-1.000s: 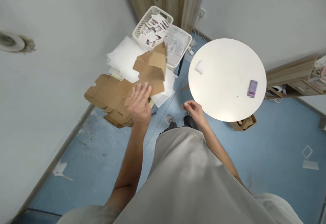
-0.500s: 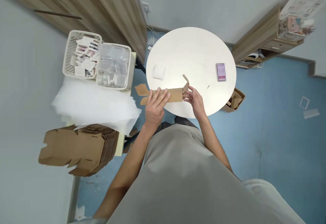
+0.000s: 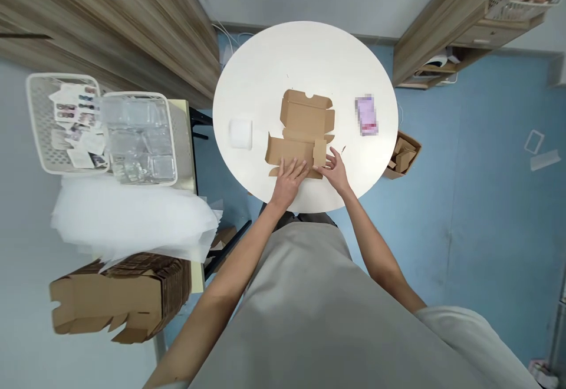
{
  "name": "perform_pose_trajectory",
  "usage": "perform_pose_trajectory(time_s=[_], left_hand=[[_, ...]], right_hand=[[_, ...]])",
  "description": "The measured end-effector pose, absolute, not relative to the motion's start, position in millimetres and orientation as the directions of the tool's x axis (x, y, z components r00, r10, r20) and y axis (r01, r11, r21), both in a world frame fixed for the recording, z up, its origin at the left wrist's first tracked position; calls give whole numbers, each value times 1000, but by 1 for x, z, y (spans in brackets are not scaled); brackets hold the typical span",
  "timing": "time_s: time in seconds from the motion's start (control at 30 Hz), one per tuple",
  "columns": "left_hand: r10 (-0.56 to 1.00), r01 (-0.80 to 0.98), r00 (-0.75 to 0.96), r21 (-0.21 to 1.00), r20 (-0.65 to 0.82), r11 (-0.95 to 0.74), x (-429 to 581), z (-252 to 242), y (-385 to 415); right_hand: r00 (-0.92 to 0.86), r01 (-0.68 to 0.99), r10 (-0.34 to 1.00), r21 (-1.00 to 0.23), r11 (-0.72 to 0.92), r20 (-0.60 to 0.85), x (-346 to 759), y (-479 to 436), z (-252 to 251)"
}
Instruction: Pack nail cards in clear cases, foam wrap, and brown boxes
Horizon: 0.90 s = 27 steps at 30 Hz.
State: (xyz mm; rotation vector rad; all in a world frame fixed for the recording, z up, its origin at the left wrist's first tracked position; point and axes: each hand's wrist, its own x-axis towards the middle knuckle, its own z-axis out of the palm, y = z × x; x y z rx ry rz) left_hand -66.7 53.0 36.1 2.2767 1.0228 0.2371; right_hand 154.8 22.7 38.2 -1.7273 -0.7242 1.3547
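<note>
On the round tabletop (image 3: 265, 65) lies an unfolded cardboard box (image 3: 305, 121). The left hand (image 3: 289, 178) presses flat and open on its near edge, and the right hand (image 3: 336, 168) touches a flap with loose fingers. Well to the left, a white basket (image 3: 38, 141) holds paper cards, and a second basket (image 3: 170, 141) holds what seem to be clear plastic trays.

A lone head-worn camera looks steeply down and forward, close above the round table (image 3: 274, 65), centring the flat cardboard box (image 3: 306, 119).
</note>
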Motion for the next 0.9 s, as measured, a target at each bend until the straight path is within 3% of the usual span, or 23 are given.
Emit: perform_pose_trajectory(time_s=[0.1,0.23,0.5,0.63,0.77,0.9], left_hand=[[675,650,700,599,-233,-467,-61,7,53],[628,680,697,599,-348,-423,-63,-19,44],[703,688,625,665,-339,-291,-77,-43,20],[727,662,606,710,-322,-238,-80,-38,23],[844,653,443,754,-302,-73,-82,-37,53],[898,668,187,721,-399,181,-78,-46,92]], right_hand=[[313,71,755,-779,-623,-576,156,16,1],[425,268,736,-704,-658,-527,154,5,-25],[515,283,714,-692,-664,-474,165,-1,-26],[518,445,753,-625,-642,-406,169,7,-16],[387,673,860,-535,-510,-333,157,27,-11],[330,715,879,-518,-470,-343,142,48,-20]])
